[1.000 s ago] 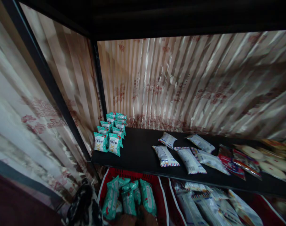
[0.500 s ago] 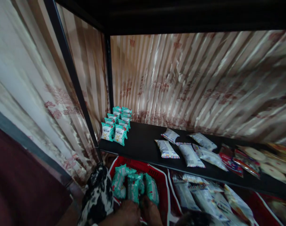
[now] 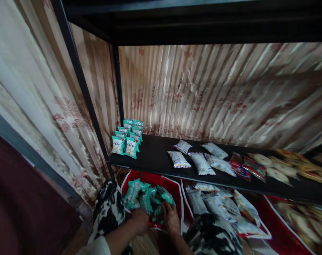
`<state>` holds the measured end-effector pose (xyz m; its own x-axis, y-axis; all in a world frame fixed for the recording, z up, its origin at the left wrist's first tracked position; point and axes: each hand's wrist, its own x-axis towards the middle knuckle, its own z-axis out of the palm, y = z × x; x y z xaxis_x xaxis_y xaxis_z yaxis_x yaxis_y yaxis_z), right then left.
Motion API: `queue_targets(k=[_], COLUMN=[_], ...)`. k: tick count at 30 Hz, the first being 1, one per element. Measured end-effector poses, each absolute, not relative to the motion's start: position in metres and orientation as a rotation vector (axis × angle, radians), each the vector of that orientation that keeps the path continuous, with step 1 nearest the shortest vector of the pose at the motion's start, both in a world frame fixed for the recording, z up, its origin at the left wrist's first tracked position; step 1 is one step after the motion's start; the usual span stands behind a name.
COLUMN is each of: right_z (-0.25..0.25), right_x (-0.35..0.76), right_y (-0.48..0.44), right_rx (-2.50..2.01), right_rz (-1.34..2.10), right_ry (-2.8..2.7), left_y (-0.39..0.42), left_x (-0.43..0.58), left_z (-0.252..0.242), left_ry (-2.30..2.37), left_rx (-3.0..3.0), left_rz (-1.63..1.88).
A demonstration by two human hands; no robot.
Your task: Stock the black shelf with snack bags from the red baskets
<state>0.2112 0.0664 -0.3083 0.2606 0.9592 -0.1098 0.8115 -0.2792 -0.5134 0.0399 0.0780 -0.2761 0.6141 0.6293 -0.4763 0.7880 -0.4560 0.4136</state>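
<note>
My left hand [image 3: 140, 220] and my right hand [image 3: 171, 217] reach into a red basket [image 3: 174, 185] under the black shelf [image 3: 155, 159]. Both are curled round teal snack packets [image 3: 146, 198] heaped in that basket. The left grips packets at the near left of the heap, the right a packet at the near right. More teal packets [image 3: 126, 138] stand in neat rows at the shelf's left end. My black-and-white patterned knees [image 3: 109, 209] frame the hands.
White snack bags [image 3: 200, 161] lie mid-shelf, red and round-printed packets [image 3: 256, 164] further right. A second red basket [image 3: 230, 209] holds white bags. Striped curtain hangs behind and left. A black upright post [image 3: 84, 92] stands at the shelf's left corner.
The view has tipped down and drawn back, bringing my hands and knees into sight. Both hands have pushed further into the teal packets, which have shifted in the basket.
</note>
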Motion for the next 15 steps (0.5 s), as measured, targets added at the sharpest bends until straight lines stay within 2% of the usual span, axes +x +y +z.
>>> queue_targets(k=[8, 15], right_z=[-0.298, -0.295], right_x=[0.220, 0.221], right_y=[0.055, 0.051], right_rx=[-2.321, -2.234], right_rz=[0.815, 0.818], right_ry=[-1.266, -1.220], left_y=[0.056, 0.049], left_x=[0.025, 0.023], left_z=[-0.263, -0.259], left_ry=[1.286, 1.247], left_rx=[2.281, 2.321], left_rz=[-0.443, -0.494])
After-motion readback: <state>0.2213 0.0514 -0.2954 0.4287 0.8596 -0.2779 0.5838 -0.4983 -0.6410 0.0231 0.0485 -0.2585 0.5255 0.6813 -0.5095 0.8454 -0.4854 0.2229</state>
